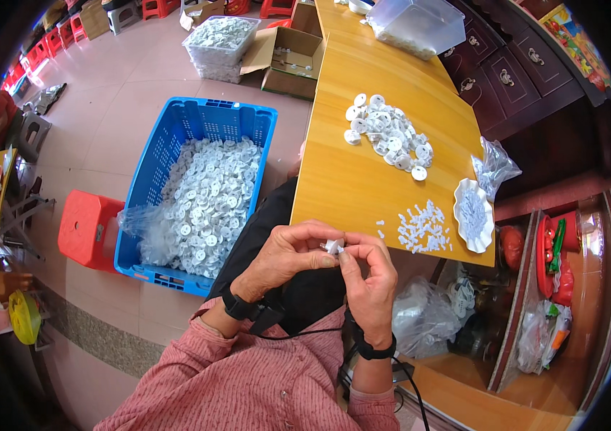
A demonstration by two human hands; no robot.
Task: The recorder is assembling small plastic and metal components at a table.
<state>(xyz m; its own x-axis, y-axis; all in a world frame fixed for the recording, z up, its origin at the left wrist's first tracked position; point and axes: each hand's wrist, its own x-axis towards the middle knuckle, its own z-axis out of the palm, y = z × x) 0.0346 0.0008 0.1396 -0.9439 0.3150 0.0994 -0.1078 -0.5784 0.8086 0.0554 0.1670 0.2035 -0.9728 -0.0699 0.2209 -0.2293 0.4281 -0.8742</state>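
Note:
Above my lap, at the near edge of the table, both hands meet at a small white plastic part [332, 246]. My left hand [285, 253] pinches it from the left between thumb and forefinger. From the right, the thumb and fingers of my right hand [370, 276] close on its other side; any smaller piece there is hidden. Just beyond my right hand lies a spread of tiny white plastic pegs [424, 226]. Farther up the table is a heap of round white plastic parts [391, 133]. A scalloped white dish [487, 233] holds more tiny pale pieces.
A blue crate [133, 215] full of white round parts stands on the floor at my left, beside a red stool [82, 230]. A clear plastic bin [420, 25] sits at the table's far end. Dark drawers [506, 75] and open shelves [535, 302] line the right.

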